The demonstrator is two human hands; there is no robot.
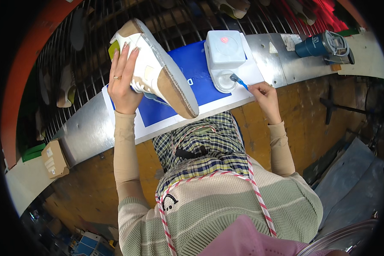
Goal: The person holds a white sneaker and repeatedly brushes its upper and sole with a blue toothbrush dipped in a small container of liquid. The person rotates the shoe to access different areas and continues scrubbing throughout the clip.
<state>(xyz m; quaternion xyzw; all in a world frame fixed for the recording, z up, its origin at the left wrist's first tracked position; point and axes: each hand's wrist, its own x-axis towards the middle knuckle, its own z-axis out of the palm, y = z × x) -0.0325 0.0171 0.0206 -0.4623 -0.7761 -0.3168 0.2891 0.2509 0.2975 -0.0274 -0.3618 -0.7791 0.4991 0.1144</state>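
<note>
A white and tan sneaker (pixel 147 64) is tipped on its side in my left hand (pixel 126 83), its grey sole edge facing right. The fingers of that hand are wrapped over the upper by the laces. My right hand (pixel 266 100) pinches the blue handle of a small brush (pixel 240 81). The brush's dark head is over a round shallow cup (pixel 224 82) at the front of a white plastic container (pixel 225 49); whether it touches what is inside I cannot tell.
Under the container lies a blue and white sheet (pixel 187 64) on the metal ledge (pixel 281 64). A blue tumbler (pixel 313 45) stands at the far right, a cardboard piece (pixel 54 160) at the left. Behind the ledge run metal rods (pixel 175 27) with other shoes (pixel 66 87) on them.
</note>
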